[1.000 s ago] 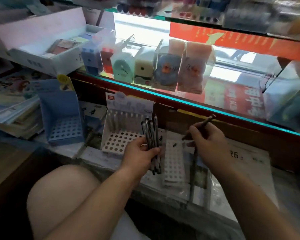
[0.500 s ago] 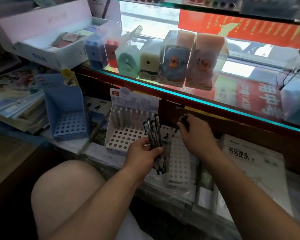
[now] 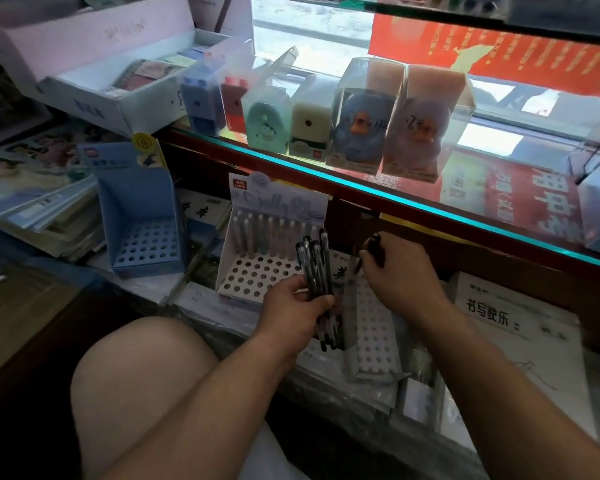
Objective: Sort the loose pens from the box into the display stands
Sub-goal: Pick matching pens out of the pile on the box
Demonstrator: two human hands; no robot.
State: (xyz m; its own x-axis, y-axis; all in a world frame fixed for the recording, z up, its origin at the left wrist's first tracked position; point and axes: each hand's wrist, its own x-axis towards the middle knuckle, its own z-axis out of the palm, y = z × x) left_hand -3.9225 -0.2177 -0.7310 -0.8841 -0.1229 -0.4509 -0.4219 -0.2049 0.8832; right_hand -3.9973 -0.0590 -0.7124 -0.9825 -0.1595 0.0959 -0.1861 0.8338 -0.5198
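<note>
My left hand (image 3: 297, 310) grips a bundle of several black pens (image 3: 316, 271), held upright over the right edge of a white display stand (image 3: 257, 275) with a holed base and a back row of pale pens. My right hand (image 3: 400, 275) pinches a single black pen (image 3: 373, 249), its tip pointing down at the far end of a flat white holed tray (image 3: 371, 327) lying in front of me. An empty blue display stand (image 3: 142, 237) sits to the left.
A glass shelf with a teal edge (image 3: 395, 199) overhangs the work area and carries boxed pencil sharpeners (image 3: 361, 116). Stacked books (image 3: 32, 188) lie at left, a white open box (image 3: 111, 81) above them. Wrapped workbooks (image 3: 513, 327) lie at right. My knee (image 3: 136, 375) is below.
My right hand has moved from up right down and forward, bringing the single pen from a raised slant to nearly upright over the tray's far end. My left hand keeps holding the bundle.
</note>
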